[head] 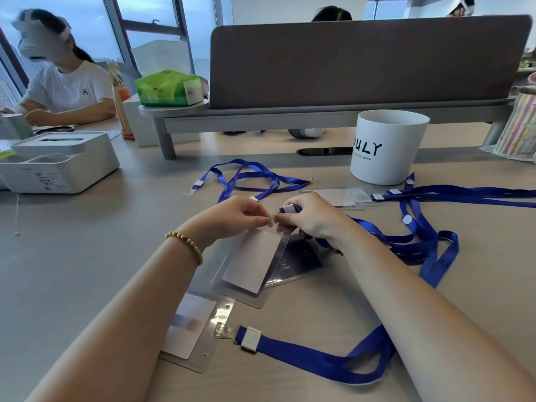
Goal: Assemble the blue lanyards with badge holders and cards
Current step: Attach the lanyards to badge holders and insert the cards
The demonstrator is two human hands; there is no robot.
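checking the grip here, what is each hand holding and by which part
Left hand pinches the badge holder at its top edge; right hand grips the blue lanyard at its clip end.

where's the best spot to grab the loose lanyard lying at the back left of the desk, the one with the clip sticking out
Pinch the white end piece of that lanyard, coming from the left. It is the one stiff part, lies free at the strap's end with its clear clip pointing outward, and is clear of the tangled loops.

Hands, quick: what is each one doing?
Left hand: pinches the top of the badge holder.
Right hand: grips the blue lanyard by its clip end.
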